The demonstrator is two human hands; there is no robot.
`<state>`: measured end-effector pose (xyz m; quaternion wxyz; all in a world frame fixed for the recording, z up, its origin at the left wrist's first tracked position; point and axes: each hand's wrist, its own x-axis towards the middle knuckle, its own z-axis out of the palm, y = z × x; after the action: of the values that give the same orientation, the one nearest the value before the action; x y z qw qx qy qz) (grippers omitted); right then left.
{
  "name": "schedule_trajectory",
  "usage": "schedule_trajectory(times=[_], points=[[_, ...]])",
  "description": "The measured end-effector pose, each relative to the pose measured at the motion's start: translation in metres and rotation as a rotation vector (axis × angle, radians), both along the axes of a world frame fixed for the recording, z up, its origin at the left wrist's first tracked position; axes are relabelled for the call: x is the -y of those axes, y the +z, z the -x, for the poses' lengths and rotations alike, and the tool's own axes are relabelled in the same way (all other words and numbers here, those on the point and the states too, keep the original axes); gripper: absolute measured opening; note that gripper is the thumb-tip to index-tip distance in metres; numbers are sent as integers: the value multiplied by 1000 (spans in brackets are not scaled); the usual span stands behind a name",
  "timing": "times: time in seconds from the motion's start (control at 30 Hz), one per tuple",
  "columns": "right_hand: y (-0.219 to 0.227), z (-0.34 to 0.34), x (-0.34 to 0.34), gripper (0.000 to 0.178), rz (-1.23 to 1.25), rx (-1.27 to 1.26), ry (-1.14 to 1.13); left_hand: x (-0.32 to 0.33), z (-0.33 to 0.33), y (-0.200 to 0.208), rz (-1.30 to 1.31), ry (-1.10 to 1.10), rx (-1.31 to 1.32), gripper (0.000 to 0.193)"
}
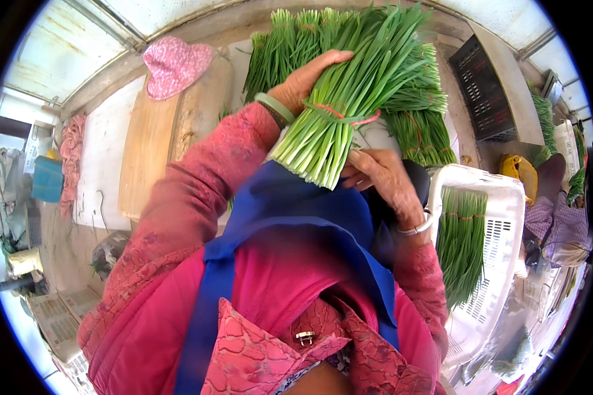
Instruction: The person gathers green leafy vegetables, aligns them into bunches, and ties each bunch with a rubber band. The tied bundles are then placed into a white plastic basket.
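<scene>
A thick bunch of garlic chives (352, 108) slants in front of my chest, its pale cut ends toward me and its leaves pointing away. A red tie goes round its stems. My left hand (310, 79) grips the bunch from the left side, with most of its fingers hidden behind the leaves. Close against the right side of the pale stem ends is my right hand (385, 176), its fingers curled and thumb and forefinger drawn together. Whatever lies between those fingertips is too small to make out.
More tied chive bunches (283, 49) are piled at the far side of the table. A white plastic crate (501, 230) with chives stands at my right, below a boxy device with a dark panel (482, 85). Leftward lie a wooden board (148, 148) and a pink hat (176, 66).
</scene>
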<state>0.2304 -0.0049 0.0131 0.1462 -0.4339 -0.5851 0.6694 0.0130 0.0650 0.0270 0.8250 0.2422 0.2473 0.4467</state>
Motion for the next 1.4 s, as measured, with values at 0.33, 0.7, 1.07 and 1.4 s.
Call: schedule_trajectory(times=[0.33,0.7,1.07,1.4], points=[[18,37,-4,15,-1146,261,-205,-5,8,-35,-106,33,-257,37],[24,-17,-18,19,-49,-466,-314,6,16,-25,-97,3,-297,38],[-15,29,-2,17,-676,31,-223,2,21,-43,-103,68,-352,35],[-15,7,-4,12,-873,10,-229,0,32,-61,-53,70,-337,32]])
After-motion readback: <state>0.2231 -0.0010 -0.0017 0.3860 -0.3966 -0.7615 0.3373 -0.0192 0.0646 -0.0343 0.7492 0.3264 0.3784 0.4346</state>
